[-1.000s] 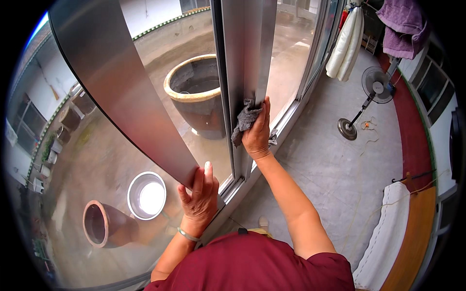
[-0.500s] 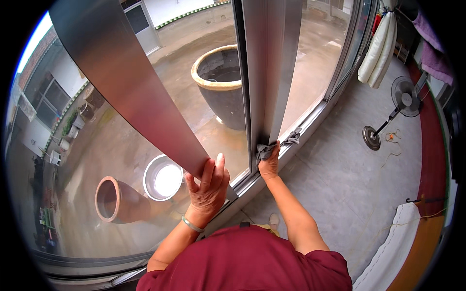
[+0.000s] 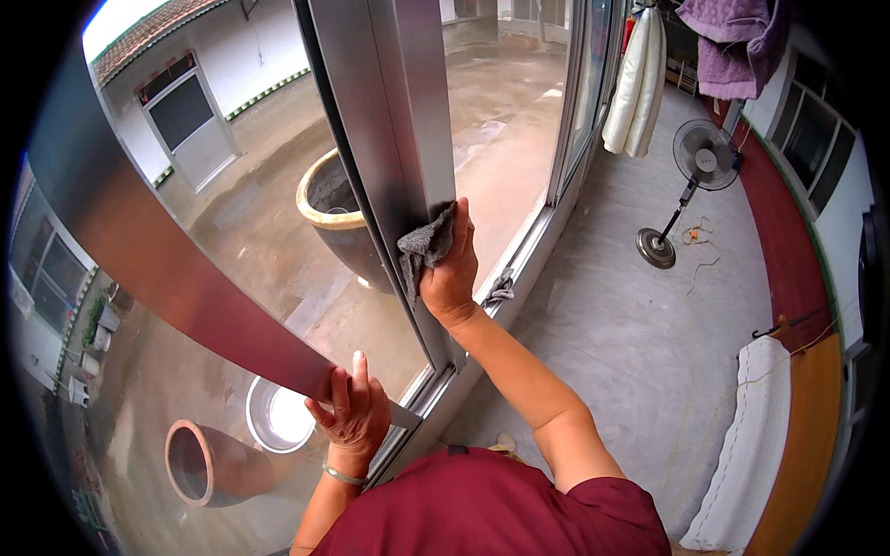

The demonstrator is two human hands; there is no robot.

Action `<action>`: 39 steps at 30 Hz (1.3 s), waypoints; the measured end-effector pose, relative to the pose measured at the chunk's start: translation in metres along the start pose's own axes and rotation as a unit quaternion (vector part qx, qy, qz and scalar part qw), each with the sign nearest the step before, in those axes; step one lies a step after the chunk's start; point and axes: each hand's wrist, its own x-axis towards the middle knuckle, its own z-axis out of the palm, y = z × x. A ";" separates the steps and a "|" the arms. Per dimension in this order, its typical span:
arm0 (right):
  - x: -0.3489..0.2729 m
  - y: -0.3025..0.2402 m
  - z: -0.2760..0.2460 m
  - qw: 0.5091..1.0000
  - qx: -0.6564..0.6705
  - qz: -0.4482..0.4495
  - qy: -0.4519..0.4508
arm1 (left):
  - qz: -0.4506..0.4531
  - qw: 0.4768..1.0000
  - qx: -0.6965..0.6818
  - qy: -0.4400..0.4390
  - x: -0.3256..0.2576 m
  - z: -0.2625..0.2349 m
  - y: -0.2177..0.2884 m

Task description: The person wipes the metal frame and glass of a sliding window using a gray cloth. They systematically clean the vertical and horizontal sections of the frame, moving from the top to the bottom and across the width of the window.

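My right hand point(image 3: 450, 269) presses a grey cloth point(image 3: 424, 248) against the upright metal window frame point(image 3: 389, 139), about halfway up its visible length. My left hand point(image 3: 350, 414) grips the lower end of a slanting metal frame bar point(image 3: 158, 269) near the window sill. A thin bracelet sits on my left wrist. Through the glass I see a yard below with a large dark clay jar point(image 3: 338, 218).
A standing fan point(image 3: 691, 176) is on the concrete floor to the right. White and purple cloths point(image 3: 640, 79) hang above it. A white padded bench point(image 3: 756, 435) runs along the right wall. Another rag point(image 3: 501, 289) lies in the window track. Outside are a white basin point(image 3: 278, 417) and a brown pot point(image 3: 199, 463).
My right hand with the cloth has slid up the upright frame from near the sill. My left hand keeps its grip on the slanting bar. The view has shifted.
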 end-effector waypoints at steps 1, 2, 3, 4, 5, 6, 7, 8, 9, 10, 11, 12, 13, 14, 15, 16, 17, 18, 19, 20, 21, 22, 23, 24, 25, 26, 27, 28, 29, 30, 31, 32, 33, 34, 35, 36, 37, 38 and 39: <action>0.018 -0.011 0.000 1.000 0.007 -0.002 0.002 | -0.001 1.000 0.000 0.003 -0.001 -0.001 -0.001; 0.038 -0.018 0.000 0.999 0.003 -0.029 0.020 | 0.001 1.000 0.004 0.002 0.000 -0.002 -0.001; 0.057 -0.026 0.000 0.998 0.000 -0.055 0.037 | 0.001 1.000 0.010 0.000 0.000 -0.002 -0.001; 0.073 -0.034 -0.001 0.998 0.012 -0.060 0.035 | 0.002 1.000 0.008 0.008 -0.002 0.002 -0.001; 0.089 -0.038 -0.001 0.996 0.007 -0.077 0.048 | 0.005 1.000 -0.002 0.007 -0.001 0.001 -0.001; 0.102 -0.041 0.001 0.994 0.000 -0.088 0.059 | 0.005 1.000 0.000 0.007 0.000 0.001 0.000; 0.113 -0.044 0.003 0.993 -0.008 -0.098 0.069 | 0.004 1.000 0.002 0.007 0.000 0.001 0.002; 0.123 -0.051 0.004 0.992 -0.011 -0.100 0.080 | 0.004 1.000 0.004 0.006 -0.004 0.004 0.001; 0.132 -0.057 0.005 0.991 -0.014 -0.099 0.091 | 0.002 1.000 0.008 -0.006 -0.004 0.002 0.002; 0.141 -0.059 0.010 0.986 -0.008 -0.115 0.121 | 0.003 1.000 0.010 -0.005 -0.004 0.001 0.002; 0.148 -0.067 0.009 0.988 0.013 -0.099 0.115 | 0.004 1.000 0.013 -0.004 -0.003 -0.001 0.002; 0.156 -0.072 0.010 0.988 0.004 -0.097 0.120 | 0.008 1.000 0.013 -0.006 -0.002 -0.002 0.002; 0.162 -0.075 0.010 0.988 -0.004 -0.095 0.124 | 0.012 1.000 0.014 -0.007 -0.001 -0.003 0.002; 0.169 -0.076 0.009 0.988 -0.004 -0.094 0.125 | 0.015 1.000 0.015 -0.006 0.001 -0.003 0.001; 0.176 -0.080 0.010 0.987 0.000 -0.098 0.127 | 0.019 1.000 0.014 -0.015 0.002 -0.003 0.001; 0.182 -0.081 0.010 0.986 0.004 -0.102 0.128 | 0.023 0.999 0.012 -0.023 0.000 -0.004 0.000; 0.189 -0.084 0.010 0.987 0.002 -0.106 0.124 | 0.020 0.999 0.015 -0.023 0.000 -0.003 0.000; 0.198 -0.086 0.004 0.986 -0.002 -0.116 0.124 | 0.029 0.999 0.015 -0.025 0.003 -0.004 0.000; 0.208 -0.092 0.000 0.984 -0.002 -0.130 0.124 | 0.034 0.999 0.006 -0.012 0.004 -0.003 -0.001; 0.215 -0.099 -0.003 0.986 0.017 -0.131 0.098 | 0.021 1.000 0.013 -0.008 -0.002 0.000 -0.001; 0.224 -0.106 -0.001 0.981 0.031 -0.161 0.105 | 0.006 1.000 0.023 -0.009 -0.008 0.001 -0.002; 0.234 -0.108 -0.001 0.975 0.033 -0.190 0.113 | 0.005 0.999 0.030 -0.028 -0.006 -0.005 -0.002; 0.242 -0.113 0.002 0.969 0.039 -0.213 0.117 | 0.003 0.998 0.038 -0.055 -0.008 -0.010 -0.003; 0.251 -0.118 0.002 0.963 0.023 -0.229 0.138 | 0.022 0.997 0.060 -0.046 -0.014 0.000 -0.005; 0.262 -0.124 0.003 0.956 0.029 -0.245 0.159 | 0.018 0.997 0.056 -0.045 -0.019 0.009 -0.005; 0.274 -0.129 0.008 0.950 0.038 -0.256 0.176 | 0.015 0.997 0.055 -0.050 -0.020 0.010 -0.005; 0.285 -0.133 0.010 0.944 0.045 -0.262 0.193 | 0.015 0.997 0.052 -0.058 -0.020 0.009 -0.004; 0.297 -0.142 0.011 0.930 0.047 -0.281 0.232 | 0.015 0.997 0.057 -0.039 -0.019 0.009 -0.003; 0.305 -0.146 0.007 0.922 0.020 -0.304 0.240 | 0.016 0.997 0.057 -0.038 -0.018 0.008 -0.002; 0.312 -0.150 0.005 0.912 -0.007 -0.328 0.247 | 0.018 0.997 0.058 -0.038 -0.015 0.006 -0.002; 0.318 -0.153 0.003 0.901 -0.033 -0.351 0.254 | 0.019 0.997 0.058 -0.038 -0.014 0.005 -0.003; 0.320 -0.155 0.006 0.900 -0.075 -0.347 0.255 | 0.034 0.996 0.063 -0.059 -0.017 0.005 -0.004; 0.317 -0.155 0.005 0.900 -0.102 -0.354 0.235 | 0.049 0.993 0.067 -0.079 -0.023 0.007 -0.006; 0.313 -0.155 0.003 0.899 -0.129 -0.360 0.215 | 0.064 0.990 0.071 -0.099 -0.028 0.009 -0.009; 0.310 -0.156 0.000 0.896 -0.156 -0.367 0.198 | 0.085 0.989 0.079 -0.094 -0.032 0.014 -0.014; 0.309 -0.156 0.003 0.876 -0.173 -0.389 0.225 | 0.106 0.987 0.086 -0.089 -0.035 0.019 -0.018; 0.304 -0.154 0.001 0.864 -0.219 -0.394 0.223 | 0.126 0.984 0.094 -0.082 -0.038 0.022 -0.019; 0.296 -0.153 0.000 0.851 -0.263 -0.398 0.221 | 0.092 0.991 0.062 -0.072 -0.034 0.019 -0.015; 0.288 -0.152 -0.001 0.836 -0.303 -0.401 0.221 | 0.057 0.996 0.032 -0.061 -0.026 0.010 -0.007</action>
